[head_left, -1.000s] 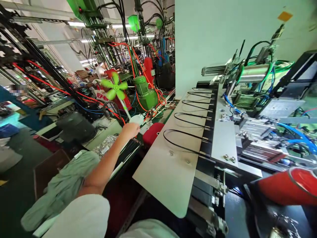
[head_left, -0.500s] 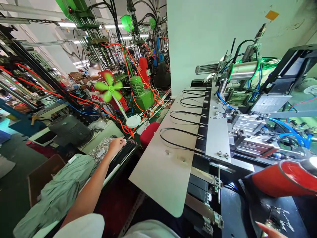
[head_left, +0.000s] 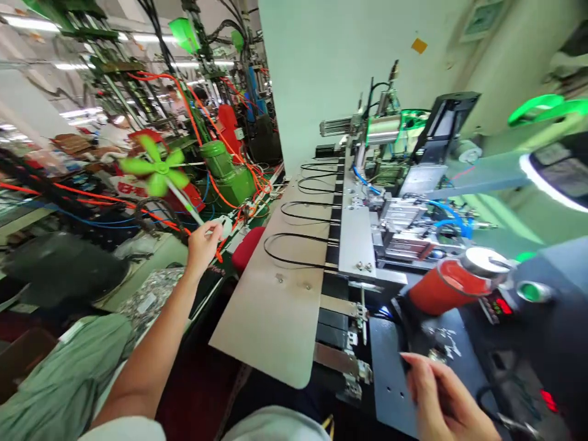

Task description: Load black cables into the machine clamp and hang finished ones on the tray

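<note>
My left hand [head_left: 202,244] is raised at the end of my outstretched arm, just left of the white base [head_left: 225,225] of a small green fan [head_left: 155,170]. Its fingers are curled and the thumb pinches toward them; what they hold is hidden. My right hand [head_left: 443,398] lies at the bottom right on a dark grey machine plate [head_left: 390,380], fingers stretched toward small metal parts [head_left: 438,344], holding nothing. Several black cable loops [head_left: 298,248] lie in a row on a beige metal shelf [head_left: 271,324] between my hands.
A machine with blue hoses [head_left: 404,214] runs along the shelf's right side. A red cylinder [head_left: 441,285] lies above my right hand, with a control panel [head_left: 498,306] beside it. A red cushion [head_left: 245,248], a green motor [head_left: 225,174] and a green garment [head_left: 68,380] are at the left.
My left hand rose from the black strips on the bench up to the fan base. My right hand came into view at the bottom right. My view swung to the right.
</note>
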Available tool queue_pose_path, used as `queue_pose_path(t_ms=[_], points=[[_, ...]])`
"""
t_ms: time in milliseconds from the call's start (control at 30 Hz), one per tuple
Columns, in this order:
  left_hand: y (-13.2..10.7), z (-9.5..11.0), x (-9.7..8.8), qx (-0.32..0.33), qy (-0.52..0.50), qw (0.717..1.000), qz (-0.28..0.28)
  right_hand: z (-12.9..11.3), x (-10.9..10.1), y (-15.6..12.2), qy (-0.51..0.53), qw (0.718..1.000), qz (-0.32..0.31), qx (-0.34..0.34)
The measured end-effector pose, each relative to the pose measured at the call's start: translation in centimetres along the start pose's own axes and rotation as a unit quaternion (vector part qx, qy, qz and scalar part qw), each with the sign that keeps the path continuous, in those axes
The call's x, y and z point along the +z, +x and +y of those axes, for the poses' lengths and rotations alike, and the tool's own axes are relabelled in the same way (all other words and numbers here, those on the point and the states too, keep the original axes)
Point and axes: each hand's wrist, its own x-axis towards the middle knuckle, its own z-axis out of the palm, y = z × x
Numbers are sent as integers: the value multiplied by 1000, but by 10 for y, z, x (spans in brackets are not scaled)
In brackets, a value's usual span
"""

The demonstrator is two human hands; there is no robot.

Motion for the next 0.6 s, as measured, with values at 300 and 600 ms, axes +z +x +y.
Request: queue_pose_path(t_ms=[300,600], points=[[-119,172,68,307,-160,801,-488,-42,14,17,76,992,-93,-43],[-137,162,81,376,-138,761,-510,-42,26,18,134,982,-136,13]])
